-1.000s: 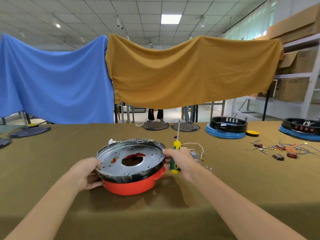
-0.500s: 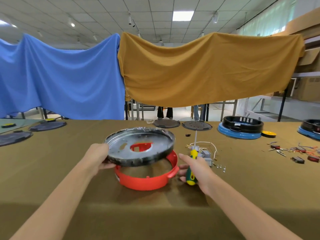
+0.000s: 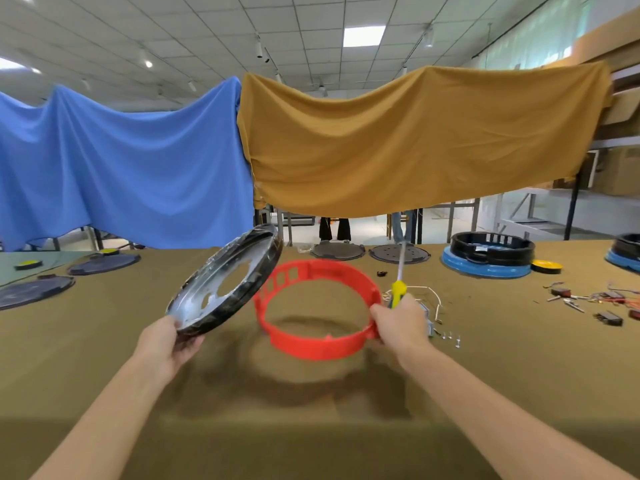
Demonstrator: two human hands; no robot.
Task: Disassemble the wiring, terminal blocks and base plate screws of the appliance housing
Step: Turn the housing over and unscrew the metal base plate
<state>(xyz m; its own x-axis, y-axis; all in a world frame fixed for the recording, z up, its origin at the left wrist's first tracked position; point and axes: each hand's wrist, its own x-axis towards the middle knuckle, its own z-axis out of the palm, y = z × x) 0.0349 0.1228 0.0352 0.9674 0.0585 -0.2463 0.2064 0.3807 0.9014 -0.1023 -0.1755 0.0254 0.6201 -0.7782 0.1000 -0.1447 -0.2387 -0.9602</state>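
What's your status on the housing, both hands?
Left hand grips metal base plate, tilted, lifted clear. Right hand holds red housing ring plus screwdriver. Loose screws beside it, nothing blocking.

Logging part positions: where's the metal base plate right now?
In the head view, left of centre: the metal base plate is lifted and tilted, held at its lower edge by the left hand, just left of the red housing ring.

Housing ring [image 3: 313, 308] was red, base plate [image 3: 227, 282] silver with black rim. Screwdriver [image 3: 398, 291] handle yellow/green. Table cloth [image 3: 104, 341] olive; hung cloths [image 3: 415, 140] blue and mustard.
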